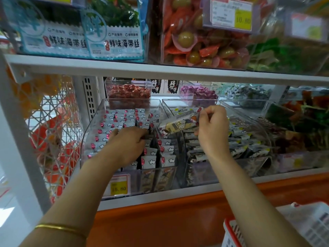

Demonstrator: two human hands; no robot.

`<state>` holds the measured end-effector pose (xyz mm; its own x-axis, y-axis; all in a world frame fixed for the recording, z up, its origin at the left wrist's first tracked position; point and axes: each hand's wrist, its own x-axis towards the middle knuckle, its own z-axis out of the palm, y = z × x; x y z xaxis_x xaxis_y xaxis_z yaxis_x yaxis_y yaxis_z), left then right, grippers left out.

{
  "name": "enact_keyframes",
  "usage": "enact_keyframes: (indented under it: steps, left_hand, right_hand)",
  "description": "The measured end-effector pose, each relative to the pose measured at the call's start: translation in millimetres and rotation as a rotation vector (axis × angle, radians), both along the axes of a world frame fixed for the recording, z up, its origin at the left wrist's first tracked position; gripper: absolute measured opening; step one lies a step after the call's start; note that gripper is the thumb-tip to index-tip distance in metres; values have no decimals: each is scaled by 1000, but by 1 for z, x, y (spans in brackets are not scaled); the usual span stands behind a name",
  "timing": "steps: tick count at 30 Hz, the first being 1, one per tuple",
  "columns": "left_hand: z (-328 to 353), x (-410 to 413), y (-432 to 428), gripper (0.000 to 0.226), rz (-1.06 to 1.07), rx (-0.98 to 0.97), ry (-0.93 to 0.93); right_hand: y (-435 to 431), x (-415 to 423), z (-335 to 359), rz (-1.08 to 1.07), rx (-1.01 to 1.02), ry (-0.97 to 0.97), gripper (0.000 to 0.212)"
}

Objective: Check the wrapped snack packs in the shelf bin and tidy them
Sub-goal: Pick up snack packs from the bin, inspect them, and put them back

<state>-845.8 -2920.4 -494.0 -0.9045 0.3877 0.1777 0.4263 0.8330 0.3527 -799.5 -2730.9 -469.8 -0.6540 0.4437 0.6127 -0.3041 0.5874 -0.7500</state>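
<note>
A clear shelf bin (89, 132) holds rows of small white wrapped snack packs (149, 160) with red dots and cloud prints. My left hand (128, 143) reaches into this bin, fingers curled down among the packs near the middle divider; whether it grips one is hidden. My right hand (211, 125) is raised above the neighbouring clear bin (256, 122) and pinches one end of a long wrapped snack pack (178, 124), yellow and white with a cartoon face, held tilted over the gap between the two bins.
The right bin holds dark and white packs (238, 139). Small tubs of red (129, 94) and purple (197, 94) sweets stand behind. A shelf board (160, 70) hangs overhead with seaweed bags. A price tag (119, 186) fronts the bin. A white basket (302, 227) sits lower right.
</note>
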Motion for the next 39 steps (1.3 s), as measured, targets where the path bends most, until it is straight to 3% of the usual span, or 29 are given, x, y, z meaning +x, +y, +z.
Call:
enact_keyframes:
  steps: [16, 21, 24, 28, 31, 36, 39]
  left_hand:
    - [-1, 0, 5, 46, -4, -44, -5]
    - [2, 3, 3, 48, 43, -44, 47]
    - [11, 14, 2, 40, 59, 272, 142]
    - [24, 39, 6, 24, -79, 797, -202]
    - [24, 46, 6, 15, -88, 908, -329]
    - [23, 47, -2, 20, 1, 1178, -458]
    - [22, 47, -2, 19, 35, 1288, -451]
  right_hand:
    - [9, 0, -10, 87, -259, -33, 24]
    - [8, 6, -10, 103, -347, -47, 18]
    - [5, 10, -10, 118, -371, -65, 20]
    - [-2, 16, -10, 197, -457, -89, 25]
    - [-8, 19, -9, 276, -577, -102, 22]
    - [-10, 25, -10, 556, -870, -109, 9]
    - [-9, 27, -12, 647, -958, -139, 8]
